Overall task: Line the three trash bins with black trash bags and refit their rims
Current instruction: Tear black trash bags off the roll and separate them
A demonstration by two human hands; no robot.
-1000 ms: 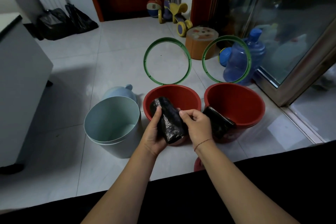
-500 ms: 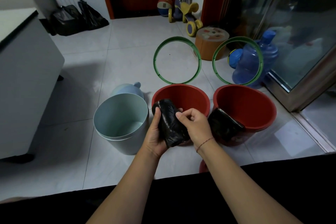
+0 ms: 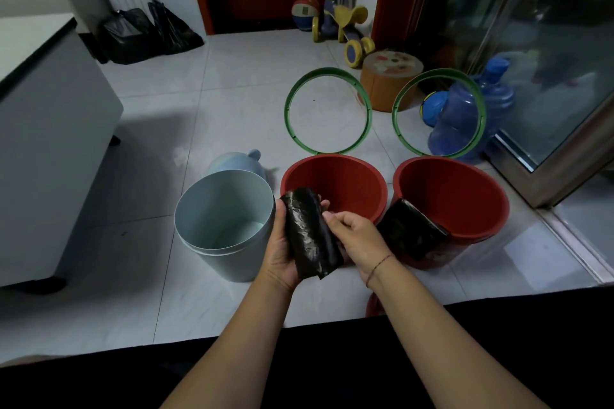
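Bag roll [image 3: 310, 232] held above the tiled floor [image 3: 232, 103]
Left hand [image 3: 282, 249] grips it, right hand [image 3: 357, 236] pinches its side; another bag [image 3: 408, 232] drapes the right red bin [image 3: 465, 202] at its rim

Three bins [image 3: 229, 262] [image 3: 335, 176] [image 3: 458, 196], two green rims [image 3: 327, 70] [image 3: 438, 71], two black bag rolls [image 3: 309, 232] [image 3: 410, 231]

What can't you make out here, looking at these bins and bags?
Head view only:
- Middle red bin: its bottom is hidden behind the black bag roll, left hand and right hand.
- Pale blue lid: mostly behind the blue bin.
- Red object below the right hand: cut off by dark clothing.
- Black bag on the right red bin: folds too dark to read.
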